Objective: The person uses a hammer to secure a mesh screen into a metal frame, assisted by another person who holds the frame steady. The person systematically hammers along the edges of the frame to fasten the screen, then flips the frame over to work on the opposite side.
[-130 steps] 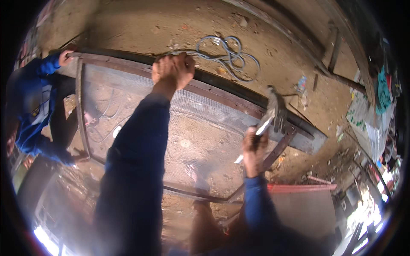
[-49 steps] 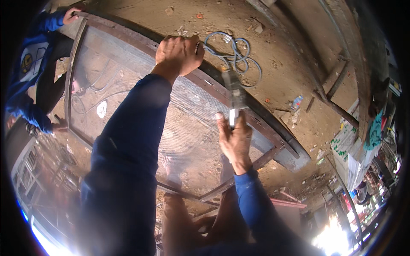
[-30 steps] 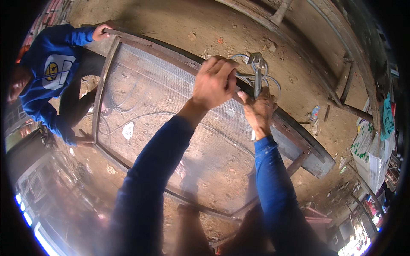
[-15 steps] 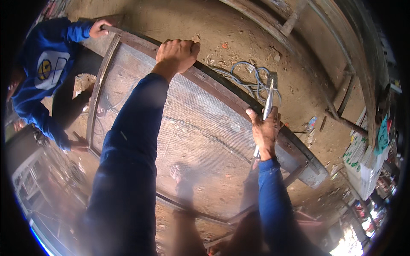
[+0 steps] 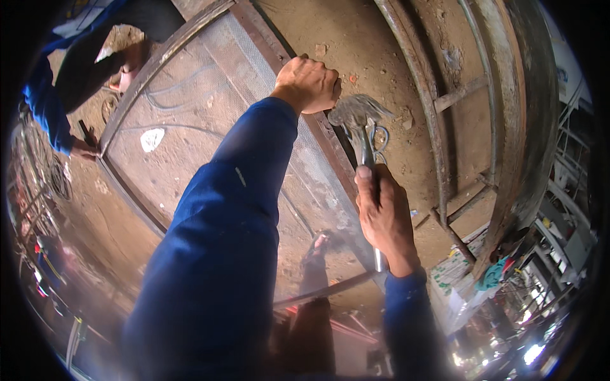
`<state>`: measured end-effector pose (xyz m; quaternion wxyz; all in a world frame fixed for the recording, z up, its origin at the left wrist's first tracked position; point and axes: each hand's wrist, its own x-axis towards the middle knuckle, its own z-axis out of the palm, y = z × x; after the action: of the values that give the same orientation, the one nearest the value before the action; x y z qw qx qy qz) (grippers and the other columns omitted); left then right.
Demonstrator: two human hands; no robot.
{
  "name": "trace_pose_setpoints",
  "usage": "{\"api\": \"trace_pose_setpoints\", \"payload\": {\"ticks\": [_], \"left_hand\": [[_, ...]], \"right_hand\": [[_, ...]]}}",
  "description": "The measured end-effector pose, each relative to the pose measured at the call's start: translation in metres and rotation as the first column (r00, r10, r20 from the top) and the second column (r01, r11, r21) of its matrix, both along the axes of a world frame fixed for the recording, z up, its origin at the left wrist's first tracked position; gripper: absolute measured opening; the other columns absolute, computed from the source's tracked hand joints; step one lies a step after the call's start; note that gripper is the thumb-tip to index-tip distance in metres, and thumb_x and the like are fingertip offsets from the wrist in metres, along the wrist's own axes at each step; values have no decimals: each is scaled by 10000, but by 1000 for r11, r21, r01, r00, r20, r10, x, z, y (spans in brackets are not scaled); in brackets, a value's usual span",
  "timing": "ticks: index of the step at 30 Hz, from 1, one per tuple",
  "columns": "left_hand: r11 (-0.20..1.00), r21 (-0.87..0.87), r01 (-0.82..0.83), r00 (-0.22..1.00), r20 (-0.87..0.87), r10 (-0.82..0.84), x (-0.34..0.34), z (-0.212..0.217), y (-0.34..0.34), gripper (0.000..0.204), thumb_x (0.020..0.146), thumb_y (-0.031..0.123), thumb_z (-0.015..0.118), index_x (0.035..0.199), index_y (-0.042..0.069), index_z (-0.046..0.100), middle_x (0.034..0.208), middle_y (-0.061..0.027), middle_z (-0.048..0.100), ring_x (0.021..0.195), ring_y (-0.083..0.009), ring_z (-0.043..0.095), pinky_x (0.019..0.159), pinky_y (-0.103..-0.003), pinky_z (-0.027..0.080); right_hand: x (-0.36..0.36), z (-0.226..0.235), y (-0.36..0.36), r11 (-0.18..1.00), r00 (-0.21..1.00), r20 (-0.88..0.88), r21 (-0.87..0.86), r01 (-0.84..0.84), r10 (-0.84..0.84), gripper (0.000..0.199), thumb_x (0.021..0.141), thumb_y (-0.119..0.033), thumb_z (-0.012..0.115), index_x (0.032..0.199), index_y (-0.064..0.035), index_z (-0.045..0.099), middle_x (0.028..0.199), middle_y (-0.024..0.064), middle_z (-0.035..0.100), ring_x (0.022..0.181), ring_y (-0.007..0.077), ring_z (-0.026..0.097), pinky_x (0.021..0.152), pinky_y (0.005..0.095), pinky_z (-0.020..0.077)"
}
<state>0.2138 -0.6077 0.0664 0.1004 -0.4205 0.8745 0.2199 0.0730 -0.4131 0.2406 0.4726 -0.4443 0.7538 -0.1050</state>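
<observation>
My left hand [image 5: 309, 84] is wrapped over the upper edge of a large framed mesh panel [image 5: 251, 159], its fingers curled round the brown rail. In my right hand [image 5: 386, 219] is a claw hammer [image 5: 362, 117], gripped by its metal handle. The hammer head is up beside the panel's rail, just right of my left hand; whether it touches the rail I cannot tell. At the far left, a co-worker's hand [image 5: 84, 148] rests at the panel's lower left corner, beside a short dark piece.
A grey cable [image 5: 381, 138] lies on the dirt floor behind the hammer. Another curved metal frame [image 5: 438, 101] stands to the right. White sheets and a teal cloth [image 5: 492, 274] lie at the lower right. The co-worker in blue crouches at upper left.
My view has turned, so the panel appears steeper. The hammer has come up with its head near my left hand. The co-worker's upper hand has left the view.
</observation>
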Motion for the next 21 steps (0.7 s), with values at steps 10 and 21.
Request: {"api": "trace_pose_setpoints", "payload": {"ticks": [10,21], "left_hand": [[995,91,33,999,24,-35,2,6,-10,306,977,419,661,1040,161,815,855,-99,794,928,-296,777,977,-406,567],[992,116,49,999,-7,-48,5,2,-11,323,1021,410,594,988,146,779,861,-98,784,899,-294,776,989,-412,558]], "right_hand": [[20,21,-45,981,974,-175,154,-119,146,392,1185,-378,535,1079,-2,557,687,256,657,615,486,700,538,551,501],[16,35,-70,971,972,-108,141,-191,207,391,1190,-359,534,1071,12,573,667,274,645,608,488,695,543,555,499]]}}
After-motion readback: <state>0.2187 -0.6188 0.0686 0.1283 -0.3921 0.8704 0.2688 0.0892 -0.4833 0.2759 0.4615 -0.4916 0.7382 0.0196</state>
